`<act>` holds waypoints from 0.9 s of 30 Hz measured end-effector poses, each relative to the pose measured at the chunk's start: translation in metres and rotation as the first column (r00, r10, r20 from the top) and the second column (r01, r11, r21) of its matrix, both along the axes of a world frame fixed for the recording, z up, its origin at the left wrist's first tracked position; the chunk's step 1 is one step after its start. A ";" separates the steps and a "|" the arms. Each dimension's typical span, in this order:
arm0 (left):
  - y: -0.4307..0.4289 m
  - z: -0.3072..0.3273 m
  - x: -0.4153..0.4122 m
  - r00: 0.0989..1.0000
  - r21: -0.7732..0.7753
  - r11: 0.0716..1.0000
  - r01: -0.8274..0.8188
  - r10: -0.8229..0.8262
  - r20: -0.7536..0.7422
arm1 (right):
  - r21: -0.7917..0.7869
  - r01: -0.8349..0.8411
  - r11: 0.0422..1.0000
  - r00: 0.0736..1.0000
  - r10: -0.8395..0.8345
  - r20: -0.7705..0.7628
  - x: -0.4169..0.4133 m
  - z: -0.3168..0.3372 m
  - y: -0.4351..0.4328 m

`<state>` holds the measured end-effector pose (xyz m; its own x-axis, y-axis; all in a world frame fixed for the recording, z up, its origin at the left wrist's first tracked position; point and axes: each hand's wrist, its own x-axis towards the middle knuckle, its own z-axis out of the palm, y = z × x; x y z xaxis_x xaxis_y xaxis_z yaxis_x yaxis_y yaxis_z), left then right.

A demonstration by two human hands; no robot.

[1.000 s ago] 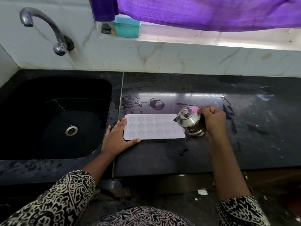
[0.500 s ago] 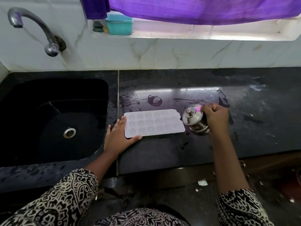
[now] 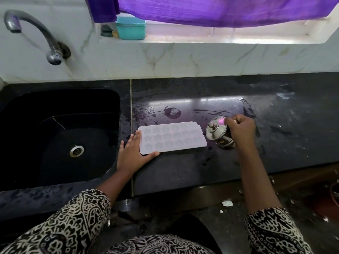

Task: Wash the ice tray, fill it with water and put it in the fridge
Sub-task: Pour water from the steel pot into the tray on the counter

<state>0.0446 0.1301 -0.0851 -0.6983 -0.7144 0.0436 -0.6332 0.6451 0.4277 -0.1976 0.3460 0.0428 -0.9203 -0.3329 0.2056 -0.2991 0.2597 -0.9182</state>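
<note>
Ice tray [image 3: 172, 137] beside sink [image 3: 60, 107], left fingers [image 3: 136, 139] flat against it, right fingers [image 3: 231, 124] around steel pot [image 3: 216, 132].

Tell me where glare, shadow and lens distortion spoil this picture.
Head view: window light blows out the white sill and lays a glare band on the wet black stone counter; the purple curtain tints the round steel lidded pot and the white plastic ice tray; the black sink is nearly lost in shadow; the wide lens bows the counter's front edge.

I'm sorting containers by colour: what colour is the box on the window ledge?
Teal. The box shows best in the head view, the only one.
</note>
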 end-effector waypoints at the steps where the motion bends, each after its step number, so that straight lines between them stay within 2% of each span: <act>1: 0.000 0.000 0.000 1.000 0.001 1.000 0.000 0.000 0.001 | 0.001 -0.007 1.000 1.000 0.007 -0.008 0.000 0.001 0.000; 27: 0.000 0.002 -0.001 1.000 0.005 1.000 -0.002 0.002 0.002 | 0.057 -0.002 0.998 0.999 0.004 -0.047 0.001 0.002 -0.012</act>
<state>0.0436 0.1296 -0.0827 -0.6968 -0.7162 0.0389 -0.6354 0.6415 0.4299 -0.1963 0.3344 0.0444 -0.9091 -0.3478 0.2291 -0.3422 0.3100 -0.8870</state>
